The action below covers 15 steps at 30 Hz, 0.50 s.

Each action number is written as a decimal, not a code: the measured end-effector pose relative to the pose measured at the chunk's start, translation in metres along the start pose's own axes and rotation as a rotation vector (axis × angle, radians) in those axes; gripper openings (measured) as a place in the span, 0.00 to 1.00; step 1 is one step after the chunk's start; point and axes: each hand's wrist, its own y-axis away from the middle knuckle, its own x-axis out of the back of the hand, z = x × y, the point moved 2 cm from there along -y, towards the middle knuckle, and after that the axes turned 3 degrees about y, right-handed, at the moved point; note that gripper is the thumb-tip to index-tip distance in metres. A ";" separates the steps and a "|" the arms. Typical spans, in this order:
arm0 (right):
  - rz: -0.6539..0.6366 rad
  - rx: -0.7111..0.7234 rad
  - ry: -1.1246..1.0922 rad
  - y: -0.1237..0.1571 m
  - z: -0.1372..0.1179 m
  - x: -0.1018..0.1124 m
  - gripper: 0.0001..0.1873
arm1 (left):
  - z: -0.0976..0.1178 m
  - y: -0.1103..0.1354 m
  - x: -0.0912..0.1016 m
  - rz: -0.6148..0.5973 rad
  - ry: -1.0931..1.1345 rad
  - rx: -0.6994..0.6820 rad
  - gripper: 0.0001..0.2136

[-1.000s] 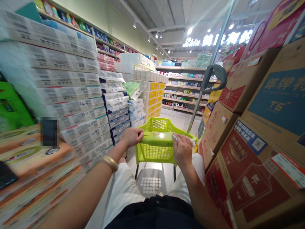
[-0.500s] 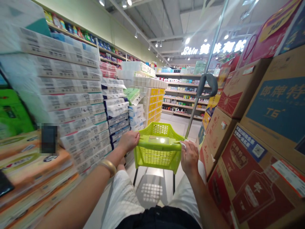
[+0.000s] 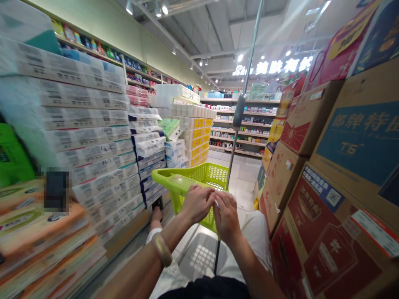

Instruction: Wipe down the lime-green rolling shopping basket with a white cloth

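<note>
Left hand (image 3: 197,204) and right hand (image 3: 227,214) meet at the skewed cart (image 3: 175,198), fingers curled together, grip indeterminable; uneven pushing could swing it into the left packs (image 3: 89,118).

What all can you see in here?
Shopping cart: one, yellow-green, centre
Pole: one, silvery, by the cart
Wrapped packs: many, white, stacked left
Orange packs: several, orange, lower left
Green pack: one, green, far left
Blurred item: one, dark, left
Boxed packs: many, yellow and white, ahead
Cartons: several, brown, red and blue, right
Bag: one, pinkish red, upper right
Shelves: several, pale, left wall and back
Lit sign: one, white, upper right
Ceiling lights: several, white, overhead
Small item: one, white, centre
Bangle: one, gold, left wrist
Trousers: one pair, white, below
Top: one, dark, bottom edge
Left hand: one, bare, centre
Right hand: one, bare, at the small item
</note>
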 end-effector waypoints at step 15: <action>-0.026 0.023 -0.284 0.013 -0.033 0.002 0.18 | -0.019 0.024 0.017 0.021 -0.069 -0.015 0.18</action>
